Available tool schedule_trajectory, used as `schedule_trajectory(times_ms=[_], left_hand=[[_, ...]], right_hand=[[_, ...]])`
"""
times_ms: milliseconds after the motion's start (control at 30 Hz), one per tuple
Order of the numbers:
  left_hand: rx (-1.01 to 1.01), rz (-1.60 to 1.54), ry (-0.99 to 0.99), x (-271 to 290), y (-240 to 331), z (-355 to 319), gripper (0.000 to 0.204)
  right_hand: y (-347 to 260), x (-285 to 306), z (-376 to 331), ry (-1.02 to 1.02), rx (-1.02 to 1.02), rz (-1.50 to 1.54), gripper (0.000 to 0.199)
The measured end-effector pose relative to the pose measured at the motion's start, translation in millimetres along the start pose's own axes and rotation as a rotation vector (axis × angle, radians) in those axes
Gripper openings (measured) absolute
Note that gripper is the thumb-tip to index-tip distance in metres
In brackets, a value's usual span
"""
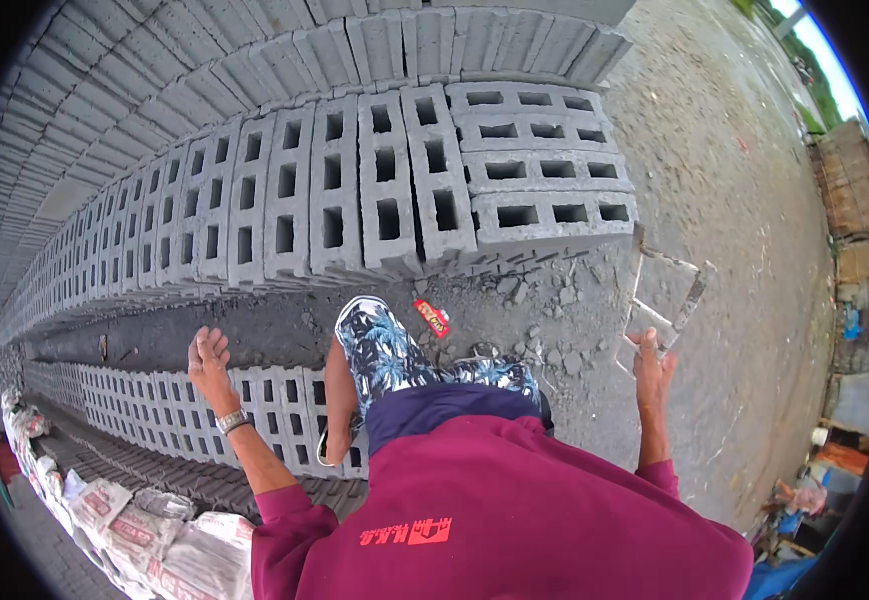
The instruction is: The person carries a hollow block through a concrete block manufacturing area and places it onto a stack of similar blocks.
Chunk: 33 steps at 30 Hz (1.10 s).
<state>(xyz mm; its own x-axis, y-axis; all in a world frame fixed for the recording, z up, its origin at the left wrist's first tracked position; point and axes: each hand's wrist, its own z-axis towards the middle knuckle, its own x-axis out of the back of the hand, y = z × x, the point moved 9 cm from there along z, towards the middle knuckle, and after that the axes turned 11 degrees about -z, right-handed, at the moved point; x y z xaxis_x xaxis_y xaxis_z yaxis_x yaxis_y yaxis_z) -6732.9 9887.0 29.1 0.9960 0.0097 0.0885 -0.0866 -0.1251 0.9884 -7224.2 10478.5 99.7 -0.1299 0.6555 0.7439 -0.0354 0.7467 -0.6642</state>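
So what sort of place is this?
Probably a yard where concrete blocks are made or stored: hollow grey blocks stand in long rows, filled-looking sacks lie at the lower left, and broken grey chunks litter the ground.

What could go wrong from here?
Trip: loose rubble and a red packet lie close to the patterned shorts, so a stumble seems possible.
Drop: the right hand is at the metal frame; how firmly it holds is unclear, so the frame might slip.
Scrape: both hands are bare, and the hollow blocks look rough enough to graze skin.
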Motion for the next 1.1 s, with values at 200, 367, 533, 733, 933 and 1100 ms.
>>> schedule_trajectory(times_ms=[200, 367, 533, 733, 933, 1100], left_hand=[[0.448, -0.002, 0.277, 62.6, -164.8, -166.8, 0.037], [0.583, 0.004, 0.467, 123.4, -199.4, -276.3, 0.034], [0.707, 0.077, 0.345, 68.5, -250.8, -343.9, 0.034], [0.863, 0.029, 0.376, 38.3, -306.6, -450.7, 0.036], [0.824, -0.051, 0.492, 11.5, -325.7, -504.8, 0.043], [0.750, 0.009, 0.560, 44.9, -358.9, -517.5, 0.041]], right_hand=[[63.3, -110.0, 46.4, -0.417, -0.043, -0.057, 0.059], [30.6, -131.2, 54.8, -0.542, 0.147, -0.038, 0.056], [21.9, -164.4, 85.2, -0.689, 0.328, -0.114, 0.055], [-18.3, -246.0, 41.9, -0.880, 0.666, -0.184, 0.055], [-81.3, -313.0, -26.2, -1.090, 0.773, -0.184, 0.056], [-145.9, -335.2, -128.5, -1.325, 0.781, -0.146, 0.057]])
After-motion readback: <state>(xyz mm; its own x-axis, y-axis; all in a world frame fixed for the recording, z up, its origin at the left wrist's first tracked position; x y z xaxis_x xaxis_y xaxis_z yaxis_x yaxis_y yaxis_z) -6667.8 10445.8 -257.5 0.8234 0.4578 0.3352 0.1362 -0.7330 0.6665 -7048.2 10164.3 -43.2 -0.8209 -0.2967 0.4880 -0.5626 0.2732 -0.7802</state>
